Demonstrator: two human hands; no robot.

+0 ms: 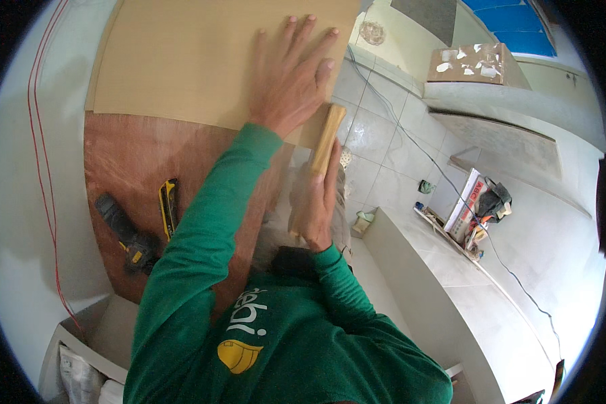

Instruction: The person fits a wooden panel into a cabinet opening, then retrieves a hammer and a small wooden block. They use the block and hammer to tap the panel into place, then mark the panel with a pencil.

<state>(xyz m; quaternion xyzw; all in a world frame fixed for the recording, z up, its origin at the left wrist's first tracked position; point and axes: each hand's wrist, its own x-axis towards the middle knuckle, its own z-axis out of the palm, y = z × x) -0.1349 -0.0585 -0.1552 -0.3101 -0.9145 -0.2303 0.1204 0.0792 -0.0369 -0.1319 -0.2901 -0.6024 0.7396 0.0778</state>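
Note:
My left hand (293,74) lies flat with fingers spread on a large tan cardboard sheet (175,60), near its right edge. Beside that edge, my right hand (315,209) is closed around a short, light yellowish wooden piece (328,140), held at a tilt with its upper end close to the cardboard. The hand blurs a little, and what lies under its palm is hidden. The sheet rests on a reddish-brown wooden board (141,158). Left of my left forearm, a yellow and black utility knife (169,207) lies on this board.
A black and yellow cordless power tool (129,236) lies on the board's left side. Red wires (46,168) hang along the left wall. At right are a tiled floor (377,128), a pale ledge (431,262) with assorted items, a thin cable (424,141) and a cardboard box (471,64).

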